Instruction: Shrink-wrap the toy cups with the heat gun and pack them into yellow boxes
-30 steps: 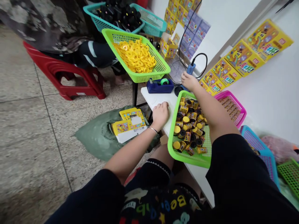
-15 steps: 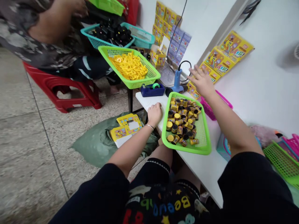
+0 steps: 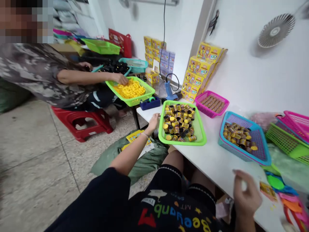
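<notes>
My left hand (image 3: pixel 154 122) is at the left rim of a lime-green basket (image 3: pixel 202 141), its fingers curled together; whatever is in them is hidden. Small yellow-and-black cylinders (image 3: pixel 177 119) with printed labels fill much of that basket, which sits on the white table. My right hand (image 3: pixel 247 195), somewhat blurred, hovers at the table's near right side. Its fingers are loosely bent, a gap shows between thumb and forefinger, and nothing is seen in it. A flat yellow printed piece (image 3: pixel 268 191) lies just right of it.
A blue basket (image 3: pixel 220 141) of similar cylinders and a pink basket (image 3: pixel 227 102) stand to the right. Behind are a blue heat-gun-like tool (image 3: pixel 170 91), tape dispenser (image 3: pixel 150 103) and stacked yellow boxes (image 3: pixel 199 69). A co-worker's hand (image 3: pixel 120 79) reaches into a basket of yellow parts (image 3: pixel 131 88).
My right hand has swung from the far boxes back to the near right of the table. The view has turned right and up. The co-worker's hand is now at the yellow parts.
</notes>
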A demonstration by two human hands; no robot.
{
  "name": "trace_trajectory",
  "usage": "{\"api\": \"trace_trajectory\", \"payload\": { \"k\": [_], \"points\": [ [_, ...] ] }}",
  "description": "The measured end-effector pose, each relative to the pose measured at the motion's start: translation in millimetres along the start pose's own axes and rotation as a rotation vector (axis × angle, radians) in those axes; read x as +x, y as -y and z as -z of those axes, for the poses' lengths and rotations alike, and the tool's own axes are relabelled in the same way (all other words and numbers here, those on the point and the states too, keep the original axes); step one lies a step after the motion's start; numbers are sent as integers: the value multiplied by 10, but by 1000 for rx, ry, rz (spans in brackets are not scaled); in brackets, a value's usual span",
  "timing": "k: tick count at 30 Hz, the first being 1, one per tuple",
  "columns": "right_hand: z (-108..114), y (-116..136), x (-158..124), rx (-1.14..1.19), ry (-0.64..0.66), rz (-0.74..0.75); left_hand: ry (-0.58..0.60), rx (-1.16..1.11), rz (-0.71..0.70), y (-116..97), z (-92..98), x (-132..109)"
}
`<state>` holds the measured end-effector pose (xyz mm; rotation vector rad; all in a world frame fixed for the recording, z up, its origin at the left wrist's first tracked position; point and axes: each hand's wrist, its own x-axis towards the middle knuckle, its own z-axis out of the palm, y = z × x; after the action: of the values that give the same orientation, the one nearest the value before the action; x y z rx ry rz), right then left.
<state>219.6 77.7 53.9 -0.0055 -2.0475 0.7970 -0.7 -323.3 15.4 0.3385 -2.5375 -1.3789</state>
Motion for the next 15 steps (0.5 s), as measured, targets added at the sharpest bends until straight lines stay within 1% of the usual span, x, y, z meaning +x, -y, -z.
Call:
{"api": "trace_trajectory", "payload": {
  "k": [1, 2, 3, 4, 6, 7, 9, 10, 12, 14, 15],
  "points": [
    [54, -154, -239, 28, 175, -18, 27, -50, -20, -36, 15, -121],
    [109, -301, -442, 63, 350, -3, 68, -123, -31, -67, 21, -250],
    [171, -435, -602, 84, 434, 30, 121, -214, -29, -93, 18, -380],
    [244, -553, -717, 94, 458, 55, 177, -310, -19, -116, 11, -504],
    [411, -728, -805, 65, 421, 105, 268, -480, 19, -154, -5, -720],
    [489, -783, -784, 38, 391, 120, 295, -539, 45, -168, -8, -811],
    [581, -834, -653, -14, 355, 129, 308, -570, 88, -183, 8, -976],
    [582, -839, -567, -23, 349, 133, 316, -574, 102, -182, 26, -1059],
    [490, -841, -417, -15, 362, 144, 342, -552, 106, -173, 76, -1248],
    [312, -869, -340, 0, 392, 138, 402, -494, 57, -175, 118, -1468],
    [212, -901, -333, -9, 395, 109, 441, -464, 16, -188, 127, -1580]
  ]
}}
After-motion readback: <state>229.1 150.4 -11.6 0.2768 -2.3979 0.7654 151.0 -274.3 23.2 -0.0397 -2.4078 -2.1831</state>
